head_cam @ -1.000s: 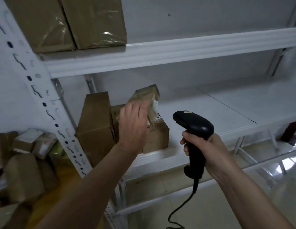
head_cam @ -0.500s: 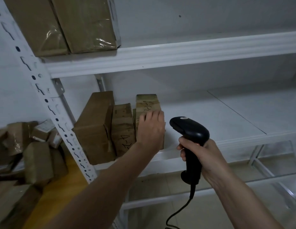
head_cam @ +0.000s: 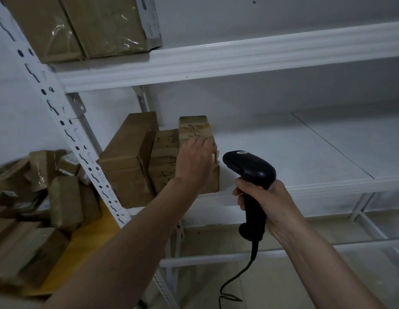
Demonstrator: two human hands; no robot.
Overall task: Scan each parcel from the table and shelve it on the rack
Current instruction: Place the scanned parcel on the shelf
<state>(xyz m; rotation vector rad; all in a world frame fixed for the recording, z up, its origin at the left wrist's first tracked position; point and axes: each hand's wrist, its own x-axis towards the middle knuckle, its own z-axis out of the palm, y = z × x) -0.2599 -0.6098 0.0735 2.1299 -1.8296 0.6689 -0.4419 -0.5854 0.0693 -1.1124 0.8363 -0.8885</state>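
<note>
A white metal rack [head_cam: 227,61] stands against a pale wall, its middle shelf [head_cam: 294,157] holding three brown parcels in a row at the left end. We see the left hand [head_cam: 194,163] laid against the rightmost parcel [head_cam: 195,130], a taped carton standing upright with handwriting on top; the fingers lie together and slightly bent over its upper front edge, resting on it, and we cannot tell whether the thumb grips the far side. That carton touches the middle parcel [head_cam: 164,157], which stands just beside the larger left parcel [head_cam: 129,161]. The right hand [head_cam: 269,199] holds a black barcode scanner [head_cam: 249,170], fingers clamped round its handle, the head pointing left toward the parcels and its cord [head_cam: 236,277] trailing down. On the top shelf two plastic-wrapped cartons [head_cam: 82,25] lean side by side. Left of the rack's perforated upright [head_cam: 67,134], a pile of unsorted parcels [head_cam: 38,197] lies heaped on a yellow-topped table [head_cam: 82,244].
</note>
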